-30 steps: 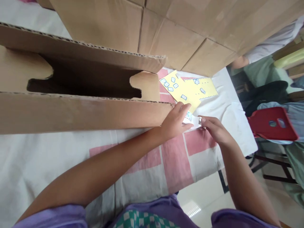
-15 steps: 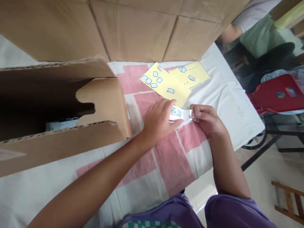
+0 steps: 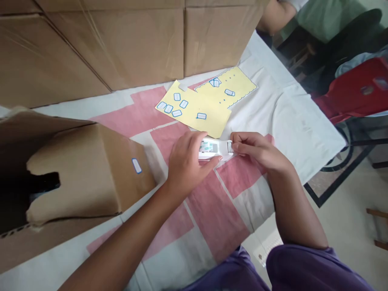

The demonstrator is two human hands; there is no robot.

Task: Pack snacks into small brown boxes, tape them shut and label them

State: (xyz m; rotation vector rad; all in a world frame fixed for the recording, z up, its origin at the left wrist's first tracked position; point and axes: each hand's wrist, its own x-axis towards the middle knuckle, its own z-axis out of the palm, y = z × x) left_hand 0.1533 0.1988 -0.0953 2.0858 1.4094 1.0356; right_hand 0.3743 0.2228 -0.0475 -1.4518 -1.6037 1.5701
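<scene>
My left hand (image 3: 186,163) rests over the left part of a small white packet (image 3: 212,148) lying on the pink-and-white cloth (image 3: 218,210), fingers curled on it. My right hand (image 3: 257,149) pinches the packet's right end between thumb and fingers. Just beyond the packet lie two yellow sticker sheets (image 3: 194,109) carrying several small blue-edged white labels.
An open cardboard box (image 3: 81,169) lies on its side at the left, with one blue-edged label (image 3: 136,165) stuck on its flap. Large sealed cartons (image 3: 127,44) stand along the back. The table edge runs at the right; a red chair (image 3: 357,91) and another person's arm (image 3: 274,14) are beyond it.
The view has swung down and left, so the open box now shows its flap with a label. Both hands have stayed on the white packet, close together.
</scene>
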